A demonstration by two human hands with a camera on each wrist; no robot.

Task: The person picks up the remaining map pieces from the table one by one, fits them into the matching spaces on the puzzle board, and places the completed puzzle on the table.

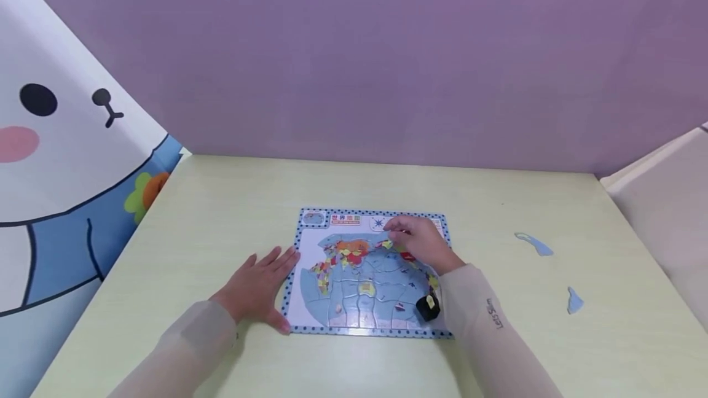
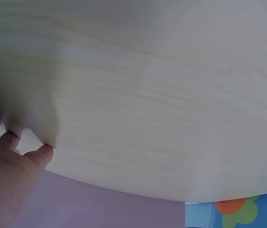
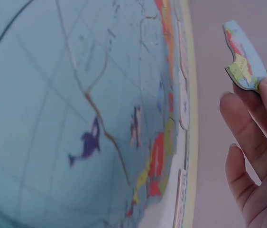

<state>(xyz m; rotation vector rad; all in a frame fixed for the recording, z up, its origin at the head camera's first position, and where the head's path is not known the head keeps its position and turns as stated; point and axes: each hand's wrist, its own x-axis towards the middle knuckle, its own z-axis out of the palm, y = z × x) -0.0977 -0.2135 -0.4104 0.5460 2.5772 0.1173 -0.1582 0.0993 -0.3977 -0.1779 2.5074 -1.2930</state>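
A world map jigsaw puzzle (image 1: 359,300) in a blue-dotted frame lies flat on the table. My left hand (image 1: 257,287) rests spread beside it, fingertips and thumb at the frame's left edge; in the left wrist view only part of that hand (image 2: 14,166) shows. Over the puzzle's upper right, my right hand (image 1: 423,241) pinches a puzzle piece (image 3: 247,61) between thumb and index finger. The piece is light blue with red, yellow and green land along one curved side. In the right wrist view the other fingers of the right hand (image 3: 261,137) are loosely bent.
Two loose light-blue puzzle pieces lie on the table to the right, one long and curved (image 1: 535,244), the other small (image 1: 574,300). A black boxy thing (image 1: 426,310) is by the right forearm. A purple wall (image 1: 387,66) stands behind, a cartoon-printed panel (image 1: 61,164) at left.
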